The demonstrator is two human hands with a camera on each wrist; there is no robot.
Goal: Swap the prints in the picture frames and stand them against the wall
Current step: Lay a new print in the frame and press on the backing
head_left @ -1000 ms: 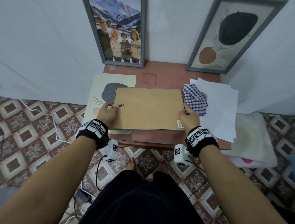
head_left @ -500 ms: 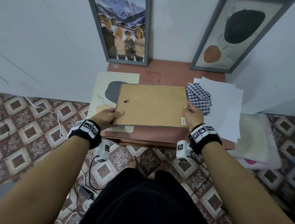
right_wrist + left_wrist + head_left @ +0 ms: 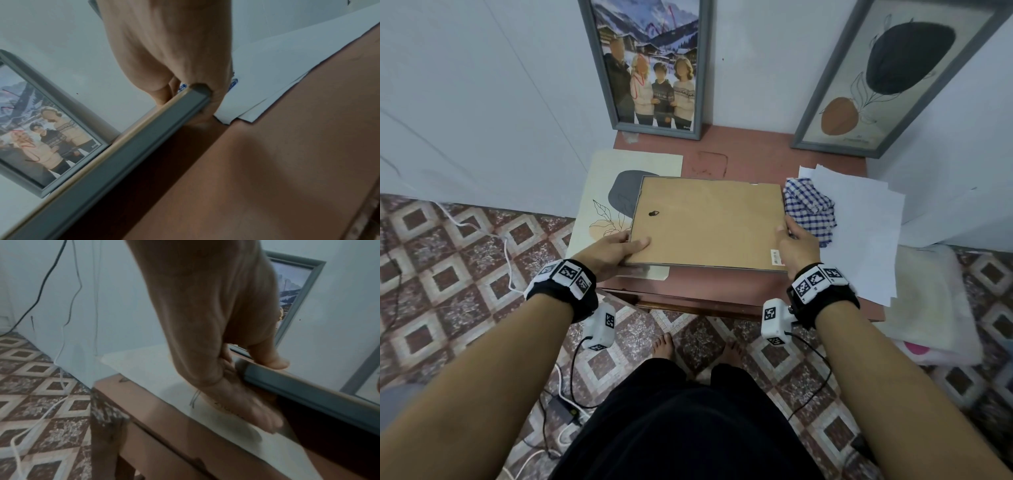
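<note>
A grey picture frame (image 3: 709,222) lies face down, its brown backing board up, over the red-brown table (image 3: 756,154). My left hand (image 3: 625,251) grips its near left corner, thumb on the backing and fingers underneath. My right hand (image 3: 792,240) grips the right edge by the near corner. In the left wrist view the frame's grey edge (image 3: 298,389) sits raised off the table. A loose abstract print (image 3: 613,192) lies partly under the frame. A framed family photo (image 3: 650,65) and a framed abstract print (image 3: 887,78) lean on the wall.
A blue checked cloth (image 3: 810,205) and a stack of white sheets (image 3: 866,233) lie right of the frame. Folded white fabric (image 3: 935,308) sits lower at the right. Cables (image 3: 506,246) run over the tiled floor at the left.
My left hand has slid from the frame's left edge down to its near left corner, uncovering the black hanger. The frame has come up slightly off the table. My right hand keeps its hold.
</note>
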